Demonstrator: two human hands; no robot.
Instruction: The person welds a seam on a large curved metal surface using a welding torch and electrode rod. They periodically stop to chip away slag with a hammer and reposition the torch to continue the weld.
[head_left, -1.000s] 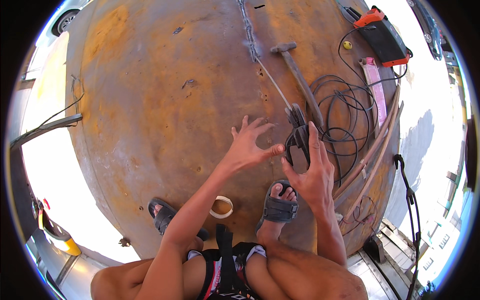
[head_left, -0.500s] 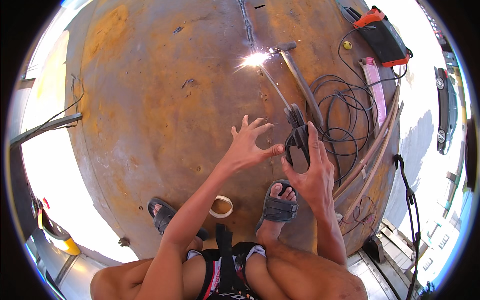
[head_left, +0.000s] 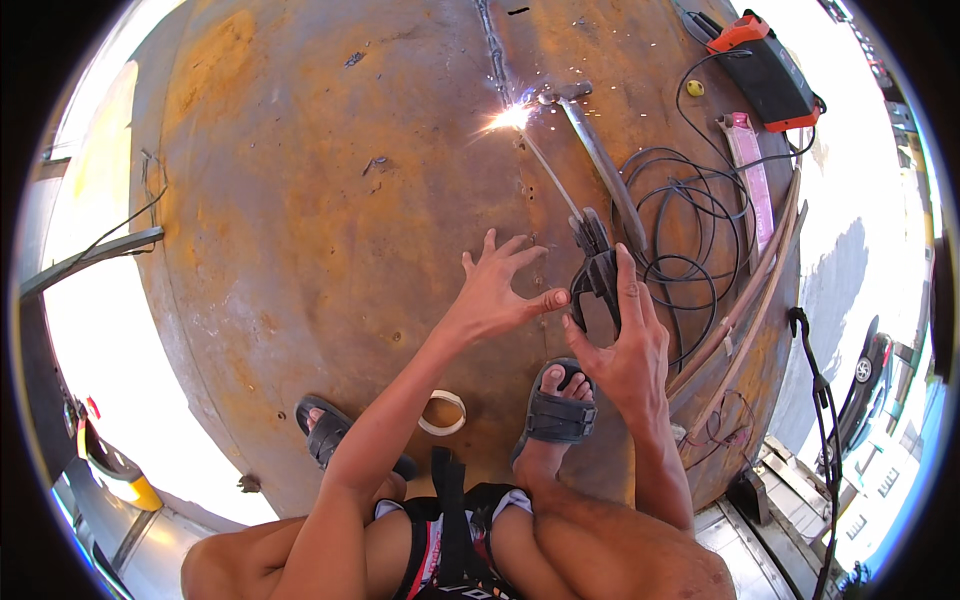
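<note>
My right hand (head_left: 625,345) grips a black electrode holder (head_left: 597,255), its thin rod (head_left: 550,175) angled up along the seam of a rusty steel plate (head_left: 300,200). At the rod's far tip a bright arc (head_left: 517,117) throws sparks, just below a grey weld bead (head_left: 493,50). Left of the holder, my left hand (head_left: 505,285) has its fingers spread, the thumb near or against the holder. A metal hammer (head_left: 610,175) lies right of the rod, its head beside the arc.
Coiled black cables (head_left: 680,190), an orange-black machine (head_left: 765,75), a yellow ball (head_left: 695,88), a pink pack (head_left: 747,175) and long strips lie rightward. A tape ring (head_left: 442,412) sits between my sandaled feet. A steel bar (head_left: 95,258) crosses the left edge; a car (head_left: 860,385) is beyond the right edge.
An arc with sparks has appeared at the rod's tip since a second ago. My hands have hardly moved. The car on the right has shifted down the picture.
</note>
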